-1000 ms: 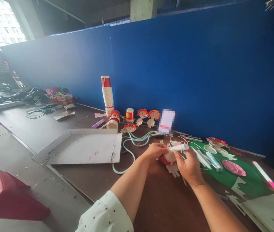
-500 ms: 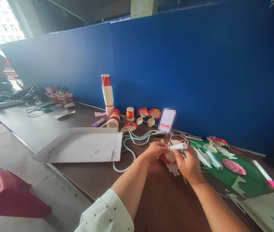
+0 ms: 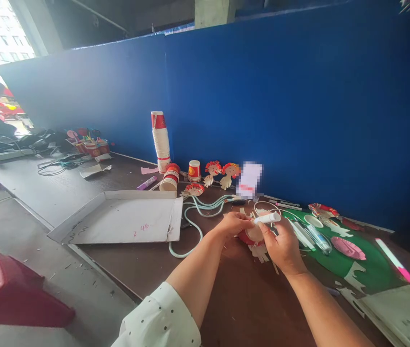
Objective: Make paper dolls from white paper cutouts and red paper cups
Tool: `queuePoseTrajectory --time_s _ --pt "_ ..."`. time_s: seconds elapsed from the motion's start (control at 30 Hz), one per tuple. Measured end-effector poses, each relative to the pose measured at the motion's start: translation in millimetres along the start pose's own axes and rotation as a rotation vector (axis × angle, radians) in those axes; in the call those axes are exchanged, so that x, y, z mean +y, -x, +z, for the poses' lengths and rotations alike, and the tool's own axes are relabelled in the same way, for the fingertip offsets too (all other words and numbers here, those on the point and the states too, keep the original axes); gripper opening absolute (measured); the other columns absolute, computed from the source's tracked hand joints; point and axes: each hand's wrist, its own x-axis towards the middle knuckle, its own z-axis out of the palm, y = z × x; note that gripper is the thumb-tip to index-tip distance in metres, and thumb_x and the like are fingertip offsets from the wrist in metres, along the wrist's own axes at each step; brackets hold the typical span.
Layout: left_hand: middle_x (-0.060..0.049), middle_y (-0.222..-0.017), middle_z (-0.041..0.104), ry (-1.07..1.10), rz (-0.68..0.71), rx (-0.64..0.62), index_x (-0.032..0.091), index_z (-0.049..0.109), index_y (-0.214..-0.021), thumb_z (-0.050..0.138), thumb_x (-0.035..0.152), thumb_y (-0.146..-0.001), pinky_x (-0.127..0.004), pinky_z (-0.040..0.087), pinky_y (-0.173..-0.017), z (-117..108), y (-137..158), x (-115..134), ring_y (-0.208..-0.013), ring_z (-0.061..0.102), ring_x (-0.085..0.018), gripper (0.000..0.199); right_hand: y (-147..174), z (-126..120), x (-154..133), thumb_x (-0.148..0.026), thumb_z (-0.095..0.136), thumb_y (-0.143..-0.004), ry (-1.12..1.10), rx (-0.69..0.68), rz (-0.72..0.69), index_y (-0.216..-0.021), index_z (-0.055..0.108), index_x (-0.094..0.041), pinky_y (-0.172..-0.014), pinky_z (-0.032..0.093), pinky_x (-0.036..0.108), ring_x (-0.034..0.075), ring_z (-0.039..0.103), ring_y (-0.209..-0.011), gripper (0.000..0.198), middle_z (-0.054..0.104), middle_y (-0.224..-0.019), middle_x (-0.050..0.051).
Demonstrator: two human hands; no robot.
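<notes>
In my right hand (image 3: 282, 246) is a thick white tube (image 3: 270, 219), shaped like a marker or glue pen, gripped between thumb and fingers and pointing left. My left hand (image 3: 236, 224) is pinched closed at the tube's left end; what it holds there is too small to make out. Just below both hands lies a cut paper-cup figure (image 3: 254, 235) with a red rim and pale strips, partly covered by the fingers. Similar red-fringed cup figures (image 3: 230, 174) lean against the blue partition.
A tall stack of paper cups (image 3: 161, 142) stands by the blue partition (image 3: 280, 96). Left of my arms lies a shallow white box (image 3: 118, 221). A pale green cable (image 3: 199, 226) curls beside it. Markers (image 3: 396, 262), a pink cup piece (image 3: 348, 247) and scraps lie right, around a green mat (image 3: 374, 274).
Both hands keep nearly the same pose around the white tube. The view has shifted very slightly, and the person at the far left has moved a little.
</notes>
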Motion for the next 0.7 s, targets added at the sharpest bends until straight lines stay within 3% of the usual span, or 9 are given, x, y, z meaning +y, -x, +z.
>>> queuePoseTrajectory --time_s 0.27,0.53,0.7 --pt "0.003 -0.056 0.055 0.035 0.008 -0.036 0.01 0.069 -0.079 0.068 0.014 -0.072 -0.018 0.035 -0.048 0.9 0.4 -0.4 -0.049 0.046 -0.006 0.008 -3.1 4.3 -0.5 -0.028 0.058 -0.091 0.076 -0.019 -0.056 -0.103 0.064 -0.02 -0.083 0.048 0.045 0.028 0.063 -0.091 0.016 0.071 -0.097 0.01" --pt "0.002 -0.057 0.055 0.079 -0.005 -0.05 0.009 0.07 -0.082 0.072 0.017 -0.071 -0.019 0.035 -0.049 0.7 -2.5 -1.2 -0.048 0.044 -0.005 0.014 2.3 -1.2 1.4 -0.038 0.058 -0.091 -0.015 0.077 0.204 -0.098 0.066 -0.021 -0.084 0.05 0.043 0.028 0.065 -0.095 0.02 0.07 -0.095 0.009" --pt "0.003 -0.053 0.053 0.112 -0.018 -0.06 0.009 0.068 -0.077 0.068 0.012 -0.073 -0.018 0.03 -0.045 2.5 5.0 6.3 -0.045 0.043 -0.005 0.005 -0.4 -0.1 -2.3 -0.035 0.058 -0.09 0.014 0.0 0.052 -0.1 0.064 -0.021 -0.085 0.048 0.043 0.027 0.063 -0.093 0.018 0.07 -0.096 0.009"
